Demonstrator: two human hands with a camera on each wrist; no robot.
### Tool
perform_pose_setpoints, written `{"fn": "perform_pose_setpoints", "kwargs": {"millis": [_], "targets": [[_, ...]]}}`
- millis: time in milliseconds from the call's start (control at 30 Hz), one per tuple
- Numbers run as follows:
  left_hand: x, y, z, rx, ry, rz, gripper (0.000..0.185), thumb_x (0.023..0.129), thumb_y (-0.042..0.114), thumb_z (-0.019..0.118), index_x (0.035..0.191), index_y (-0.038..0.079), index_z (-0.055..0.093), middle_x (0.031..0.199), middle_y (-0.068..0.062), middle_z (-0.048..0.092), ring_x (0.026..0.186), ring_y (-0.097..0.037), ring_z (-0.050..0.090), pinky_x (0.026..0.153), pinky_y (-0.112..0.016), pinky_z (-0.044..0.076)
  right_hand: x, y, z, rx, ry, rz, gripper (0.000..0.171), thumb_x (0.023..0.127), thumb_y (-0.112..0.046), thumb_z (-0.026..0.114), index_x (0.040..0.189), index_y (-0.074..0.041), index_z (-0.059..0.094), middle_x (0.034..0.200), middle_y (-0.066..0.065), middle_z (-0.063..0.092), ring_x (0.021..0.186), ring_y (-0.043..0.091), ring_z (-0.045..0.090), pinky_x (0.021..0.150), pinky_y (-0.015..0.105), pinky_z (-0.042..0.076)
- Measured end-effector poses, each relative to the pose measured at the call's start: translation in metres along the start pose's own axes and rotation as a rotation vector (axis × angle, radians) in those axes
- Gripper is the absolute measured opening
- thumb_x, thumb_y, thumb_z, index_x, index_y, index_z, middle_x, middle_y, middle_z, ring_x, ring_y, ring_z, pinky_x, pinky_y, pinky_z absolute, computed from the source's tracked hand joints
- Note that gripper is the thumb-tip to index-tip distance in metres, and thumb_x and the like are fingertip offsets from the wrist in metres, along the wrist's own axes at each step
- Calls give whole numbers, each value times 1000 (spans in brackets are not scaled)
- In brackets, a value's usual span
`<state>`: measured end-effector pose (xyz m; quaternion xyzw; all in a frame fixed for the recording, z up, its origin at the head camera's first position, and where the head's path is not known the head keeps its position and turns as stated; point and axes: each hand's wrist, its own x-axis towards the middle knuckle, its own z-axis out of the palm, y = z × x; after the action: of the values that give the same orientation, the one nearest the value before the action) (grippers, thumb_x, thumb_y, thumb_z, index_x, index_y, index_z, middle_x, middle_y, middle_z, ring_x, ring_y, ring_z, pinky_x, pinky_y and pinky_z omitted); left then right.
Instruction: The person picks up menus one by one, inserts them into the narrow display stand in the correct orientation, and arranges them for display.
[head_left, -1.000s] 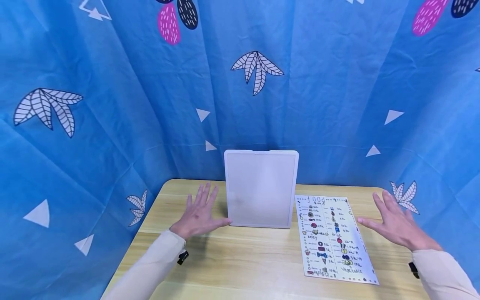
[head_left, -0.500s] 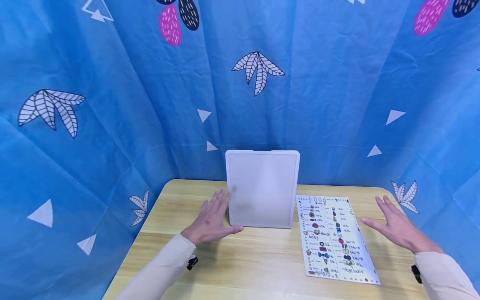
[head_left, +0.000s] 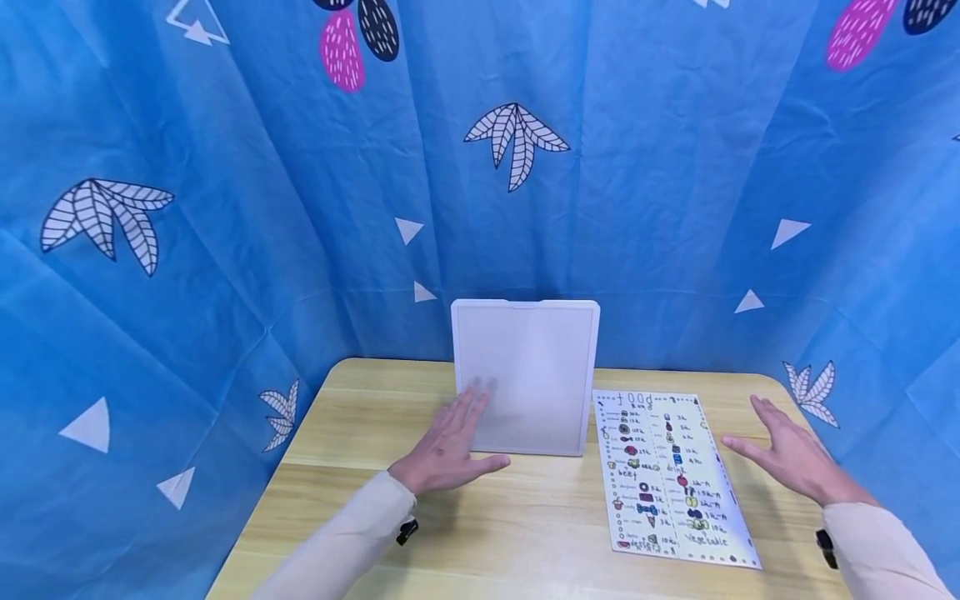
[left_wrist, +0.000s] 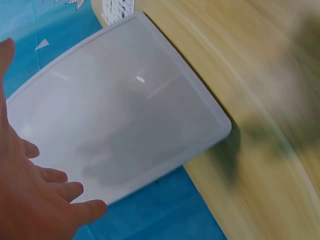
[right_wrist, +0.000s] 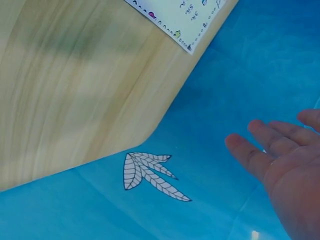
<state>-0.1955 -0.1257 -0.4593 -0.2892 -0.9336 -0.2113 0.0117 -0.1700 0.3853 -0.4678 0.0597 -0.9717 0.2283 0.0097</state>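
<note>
A white rectangular board (head_left: pixel 532 367) with a raised rim stands upright at the back of the wooden table. My left hand (head_left: pixel 450 446), fingers spread, is in front of the board's lower left part; whether it touches cannot be told. In the left wrist view the board (left_wrist: pixel 125 100) lies beyond the fingers, with a dim reflection on it. To the right of the board lies a hand-drawn food menu sheet (head_left: pixel 663 467). My right hand (head_left: pixel 783 454) hovers past the sheet's right edge, fingers extended and holding nothing; in the right wrist view the sheet's corner (right_wrist: pixel 185 30) shows.
The light wooden table (head_left: pixel 525 525) has rounded back corners. Blue patterned curtain (head_left: pixel 517 233) encloses it at the back and both sides. A dark band or device (head_left: pixel 407 531) sits at my left wrist, another dark device (head_left: pixel 827 548) at the right.
My left hand has moved right, from beside the board to in front of its lower left part. My right hand has shifted only slightly. Board and sheet stay put.
</note>
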Motion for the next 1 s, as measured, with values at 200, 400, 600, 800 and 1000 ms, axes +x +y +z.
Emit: {"fn": "perform_pose_setpoints", "kwargs": {"millis": [200, 400, 600, 800, 1000], "targets": [[4, 7, 9, -46, -8, 18, 102, 91, 64, 59, 162, 14, 4, 166, -15, 7, 151, -33, 14, 116, -57, 25, 0, 3, 1, 13, -12, 31, 99, 97, -49, 61, 150, 18, 10, 146, 47, 20, 131, 66, 21, 99, 76, 24], [7, 17, 15, -68, -38, 6, 100, 91, 67, 56, 161, 10, 12, 166, -16, 9, 151, -32, 15, 117, -52, 25, 1, 5, 4, 44, -38, 50, 99, 98, -49, 60, 150, 17, 9, 147, 48, 18, 131, 67, 19, 99, 76, 24], [14, 27, 26, -70, -75, 9, 100, 91, 72, 51, 160, 9, 16, 166, -15, 10, 151, -30, 16, 118, -50, 25, -1, 8, 6, 64, -45, 54, 99, 99, -50, 58, 150, 17, 7, 147, 48, 16, 131, 67, 18, 98, 77, 23], [17, 34, 39, -84, -96, 10, 101, 90, 72, 52, 160, 9, 15, 166, -15, 11, 150, -30, 18, 117, -50, 27, 0, 10, 11, 55, -52, 70, 101, 98, -52, 58, 150, 18, 7, 145, 49, 18, 129, 68, 20, 98, 77, 25], [19, 39, 54, -131, -108, -1, 102, 90, 74, 50, 160, 9, 15, 165, -15, 14, 150, -28, 18, 117, -49, 27, 2, 14, 16, 56, -49, 80, 103, 97, -53, 59, 150, 17, 6, 145, 49, 19, 128, 68, 22, 97, 77, 27]]}}
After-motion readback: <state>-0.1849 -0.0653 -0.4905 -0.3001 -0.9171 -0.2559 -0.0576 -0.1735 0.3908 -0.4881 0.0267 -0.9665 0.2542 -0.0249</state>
